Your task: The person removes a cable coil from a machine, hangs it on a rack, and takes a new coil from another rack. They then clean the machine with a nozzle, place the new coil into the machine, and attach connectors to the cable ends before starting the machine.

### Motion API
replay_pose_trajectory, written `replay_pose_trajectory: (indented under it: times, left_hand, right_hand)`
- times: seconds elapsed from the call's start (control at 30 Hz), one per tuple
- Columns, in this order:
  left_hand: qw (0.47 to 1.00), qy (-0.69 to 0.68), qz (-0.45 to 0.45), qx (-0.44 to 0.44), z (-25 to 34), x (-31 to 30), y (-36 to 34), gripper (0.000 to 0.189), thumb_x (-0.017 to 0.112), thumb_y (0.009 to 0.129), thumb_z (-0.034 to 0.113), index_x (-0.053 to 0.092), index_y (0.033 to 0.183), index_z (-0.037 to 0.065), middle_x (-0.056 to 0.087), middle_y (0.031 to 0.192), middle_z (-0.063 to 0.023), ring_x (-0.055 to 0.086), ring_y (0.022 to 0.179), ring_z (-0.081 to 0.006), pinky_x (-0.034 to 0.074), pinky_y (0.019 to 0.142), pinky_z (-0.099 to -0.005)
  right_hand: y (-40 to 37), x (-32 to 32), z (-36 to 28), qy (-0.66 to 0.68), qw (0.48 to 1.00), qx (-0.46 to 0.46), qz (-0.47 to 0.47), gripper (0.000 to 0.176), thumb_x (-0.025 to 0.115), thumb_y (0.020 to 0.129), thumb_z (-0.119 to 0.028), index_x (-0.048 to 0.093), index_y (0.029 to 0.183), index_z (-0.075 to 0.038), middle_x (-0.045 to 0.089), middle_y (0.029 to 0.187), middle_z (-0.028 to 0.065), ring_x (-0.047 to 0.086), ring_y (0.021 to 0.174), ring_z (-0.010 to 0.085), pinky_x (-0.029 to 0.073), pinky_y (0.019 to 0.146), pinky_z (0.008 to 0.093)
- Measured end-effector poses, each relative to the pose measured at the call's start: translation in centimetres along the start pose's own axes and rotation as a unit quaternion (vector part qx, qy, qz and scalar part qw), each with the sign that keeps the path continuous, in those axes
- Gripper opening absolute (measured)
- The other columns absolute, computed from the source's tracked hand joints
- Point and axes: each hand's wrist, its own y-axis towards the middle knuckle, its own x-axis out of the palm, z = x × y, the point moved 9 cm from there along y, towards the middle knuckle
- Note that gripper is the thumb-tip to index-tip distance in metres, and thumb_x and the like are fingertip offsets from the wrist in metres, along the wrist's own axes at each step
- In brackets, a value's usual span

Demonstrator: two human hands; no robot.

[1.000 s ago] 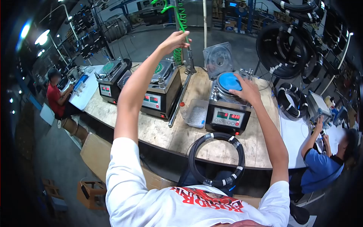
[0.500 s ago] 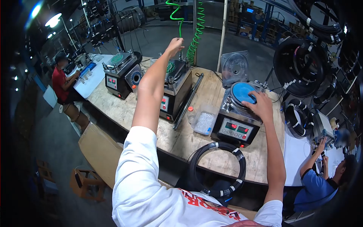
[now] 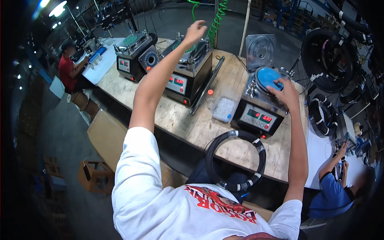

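Your left hand (image 3: pixel 196 33), top centre of the head view, curls loosely near the green hose (image 3: pixel 218 21); can't tell if gripping; right hand (image 3: pixel 286 94), fingers parted, rests on the blue disc (image 3: pixel 267 76), right of centre; looks like disc handling; calls for steady fingertips.

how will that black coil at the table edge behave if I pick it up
The black coil will probably keep its ring shape, since pale bands bind it at several spots. It may flex somewhat, looking wound rather than solid. It overhangs the table, so a nudge could make it slip.
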Motion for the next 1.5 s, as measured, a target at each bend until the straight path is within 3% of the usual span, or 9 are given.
replay_pose_trajectory:
  times: [0.17, 0.37, 0.57, 0.8, 0.97, 1.2, 1.3, 1.43, 1.5]
  left_hand:
    - [0.937, 0.122, -0.258, 0.204, 4.8, 8.2, -13.7, 0.039, 0.072, 0.096, 0.027, 0.064, 0.129, 0.007, 0.075, 0.097, -0.0156, 0.073, 0.086, -0.0247, 0.057, 0.08, -0.0381]
    - [0.871, 0.252, -0.422, 0.003, -1.9, 11.3, -26.0, 0.084, 0.086, 0.082, 0.036, 0.043, 0.152, 0.021, 0.071, 0.107, -0.0175, 0.07, 0.102, -0.0388, 0.056, 0.088, -0.0508]
    - [0.922, 0.211, -0.321, 0.051, 0.8, 8.9, -21.7, 0.083, 0.088, 0.077, 0.024, 0.048, 0.149, 0.015, 0.071, 0.106, -0.0226, 0.069, 0.099, -0.0415, 0.055, 0.087, -0.0488]
    - [0.972, 0.052, -0.154, 0.167, 18.9, 5.6, -12.4, 0.071, 0.089, 0.082, 0.028, 0.057, 0.143, 0.009, 0.071, 0.097, -0.0102, 0.064, 0.074, -0.0126, 0.053, 0.068, -0.0309]
    - [0.964, -0.044, -0.176, 0.194, 25.6, 11.7, -12.6, 0.071, 0.088, 0.085, 0.028, 0.056, 0.145, 0.008, 0.071, 0.1, -0.011, 0.064, 0.073, -0.0079, 0.053, 0.063, -0.0278]
    - [0.93, -0.221, -0.277, 0.099, 25.8, 20.2, -15.2, 0.07, 0.081, 0.09, 0.015, 0.046, 0.151, 0.008, 0.06, 0.134, -0.019, 0.071, 0.104, -0.0204, 0.057, 0.086, -0.0297]
    - [0.907, -0.366, -0.196, 0.076, 23.2, 20.4, -15.1, 0.073, 0.082, 0.086, 0.013, 0.047, 0.15, 0.009, 0.053, 0.141, -0.02, 0.071, 0.105, -0.0254, 0.057, 0.081, -0.0302]
    - [0.989, -0.046, 0.077, 0.116, 18.5, 16.1, -15.4, 0.072, 0.066, 0.083, -0.003, 0.042, 0.149, 0.008, 0.036, 0.149, -0.0272, 0.043, 0.141, -0.041, 0.046, 0.106, -0.0432]
    - [0.988, -0.106, 0.092, 0.061, 16.8, 16.5, -16.2, 0.074, 0.063, 0.082, -0.005, 0.038, 0.151, 0.008, 0.03, 0.152, -0.0295, 0.031, 0.146, -0.0443, 0.037, 0.114, -0.0463]
  right_hand:
    - [0.3, 0.2, 0.2, 0.008, 1.0, 0.012, 0.004, 0.062, 0.06, 0.094, -0.067, 0.075, 0.119, -0.012, 0.07, 0.121, 0.0177, 0.062, 0.121, 0.038, 0.049, 0.098, 0.0498]
    - [0.7, 1.0, 1.6, -0.011, 1.0, 0.024, 0.007, 0.055, 0.052, 0.102, -0.06, 0.073, 0.121, -0.014, 0.071, 0.125, 0.0138, 0.06, 0.125, 0.0378, 0.049, 0.099, 0.0507]
    - [0.7, 1.0, 1.6, -0.033, 0.999, 0.01, 0.033, 0.043, 0.054, 0.103, -0.049, 0.074, 0.124, -0.018, 0.071, 0.126, 0.0134, 0.06, 0.122, 0.0387, 0.05, 0.1, 0.0538]
    - [0.4, 0.6, 1.0, -0.069, 0.991, -0.051, 0.101, 0.033, 0.061, 0.1, -0.04, 0.076, 0.117, -0.017, 0.07, 0.121, 0.0146, 0.061, 0.118, 0.0382, 0.05, 0.099, 0.0513]
    - [0.1, -2.3, 0.1, 0.208, 0.958, -0.121, 0.158, 0.041, 0.069, 0.097, -0.039, 0.069, 0.126, -0.01, 0.068, 0.126, 0.0155, 0.061, 0.123, 0.0345, 0.048, 0.103, 0.0477]
    - [-0.7, -5.9, 0.9, 0.274, 0.946, -0.079, 0.152, 0.055, 0.083, 0.086, -0.027, 0.06, 0.13, -0.004, 0.067, 0.122, 0.0215, 0.065, 0.115, 0.0383, 0.051, 0.095, 0.0434]
    - [-1.0, -6.8, 2.6, 0.109, 0.973, -0.079, 0.186, 0.05, 0.083, 0.079, -0.016, 0.065, 0.125, -0.009, 0.065, 0.12, 0.0149, 0.058, 0.122, 0.0352, 0.045, 0.102, 0.0473]
    - [-2.1, -9.0, -0.1, -0.177, 0.963, -0.107, 0.171, 0.041, 0.077, 0.076, -0.008, 0.072, 0.117, -0.016, 0.06, 0.125, 0.0087, 0.05, 0.131, 0.0275, 0.038, 0.105, 0.0547]
    - [-1.5, -8.7, -1.8, -0.262, 0.935, -0.16, 0.179, 0.034, 0.075, 0.079, -0.009, 0.074, 0.112, -0.016, 0.06, 0.125, 0.0079, 0.051, 0.13, 0.027, 0.039, 0.105, 0.0557]
